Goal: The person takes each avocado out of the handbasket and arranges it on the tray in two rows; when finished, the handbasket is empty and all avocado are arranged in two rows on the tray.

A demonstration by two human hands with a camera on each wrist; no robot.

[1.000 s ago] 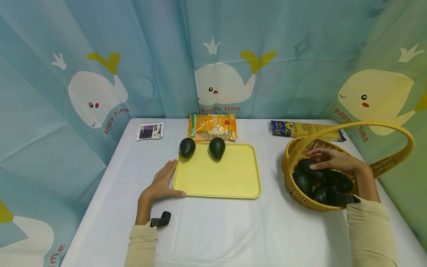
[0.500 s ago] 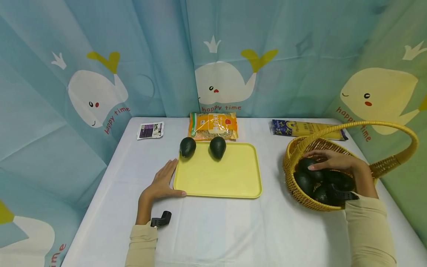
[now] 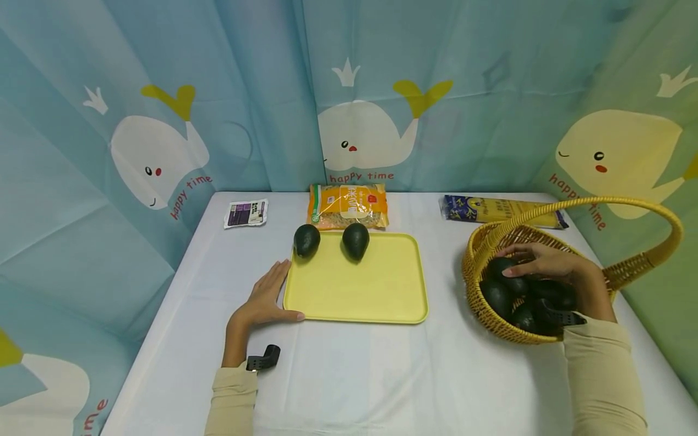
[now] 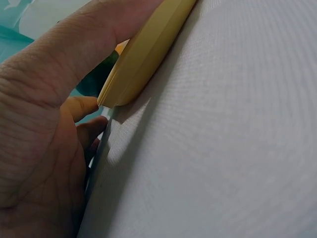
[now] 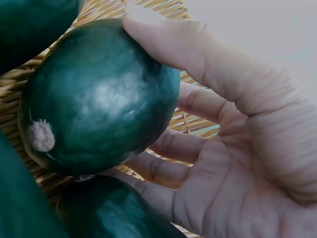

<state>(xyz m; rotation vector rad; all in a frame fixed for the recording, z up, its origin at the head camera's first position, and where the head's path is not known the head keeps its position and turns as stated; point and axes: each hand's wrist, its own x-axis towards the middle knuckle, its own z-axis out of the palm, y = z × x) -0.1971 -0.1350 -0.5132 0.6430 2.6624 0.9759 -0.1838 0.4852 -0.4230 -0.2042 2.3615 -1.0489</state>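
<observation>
Right hand reaches down into basket, thumb and fingers curled round one avocado from above; fruit lies toward the palm's front, stem scar facing the wrist camera, long axis roughly across the fingers. Basket sits at table's right, well apart from tray, so right hand is the nearer one. Left hand lies flat with straight fingers against tray's near-left corner, thumb along the front edge, gripping nothing.

Counts: two avocados on tray, far edge; about four more in basket, partly hidden; three packets along back.
</observation>
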